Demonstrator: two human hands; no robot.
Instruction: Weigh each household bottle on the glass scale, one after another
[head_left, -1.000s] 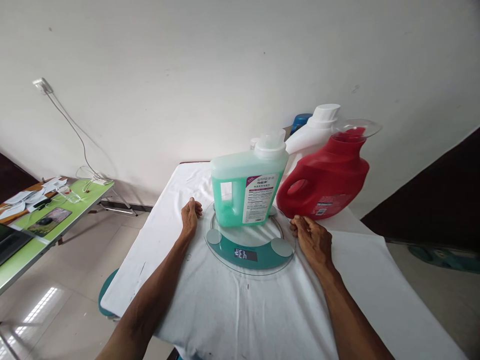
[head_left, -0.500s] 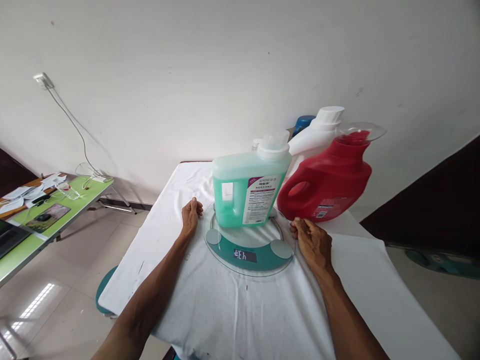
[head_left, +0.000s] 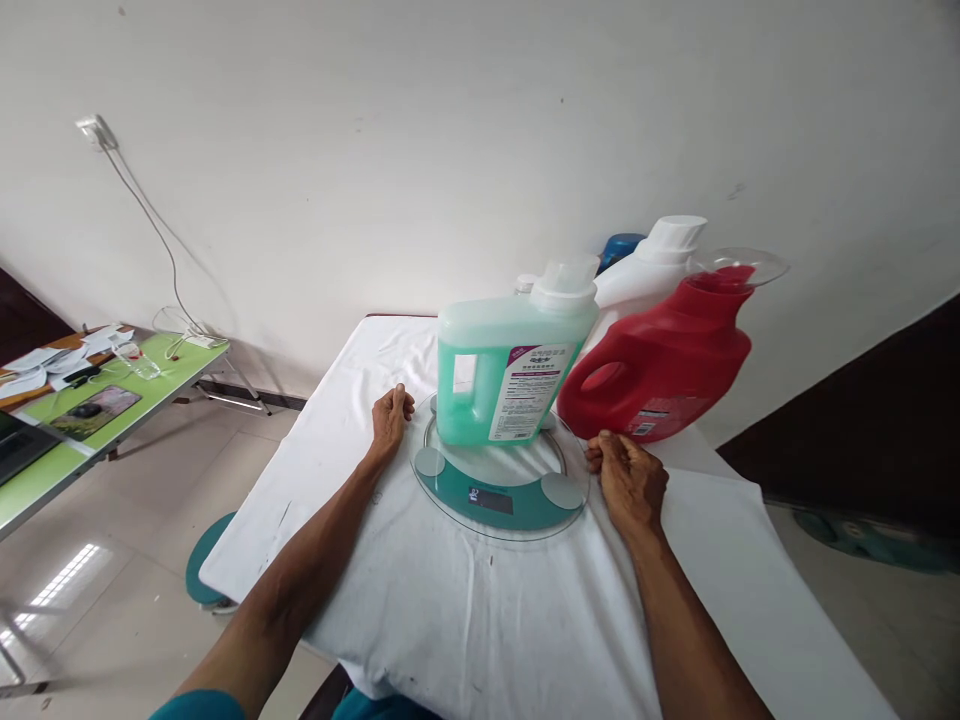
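A round glass bathroom scale (head_left: 499,508) with a teal front band lies on the white-clothed table. Upright on it stands a bottle of green liquid (head_left: 469,395) with a handle and a printed label. My left hand (head_left: 391,420), fingers curled in and nothing visible in them, rests on the cloth just left of the scale. By the scale's right edge my right hand (head_left: 630,480) is closed too, its fingertips near the glass rim; no held thing shows. Most of the scale's display (head_left: 491,499) is dark, with small marks at its left end.
Behind and right stand a red jug (head_left: 660,365) with a clear funnel-like piece on its mouth, a white bottle (head_left: 645,270) and a blue-capped container (head_left: 621,246). A green table (head_left: 161,350) with papers and a laptop is at left. A teal stool (head_left: 208,560) is beneath the cloth's edge.
Large digits on the scale's display have disappeared. The view has shifted slightly; both hands keep their places beside the scale, and the bottle still stands on it.
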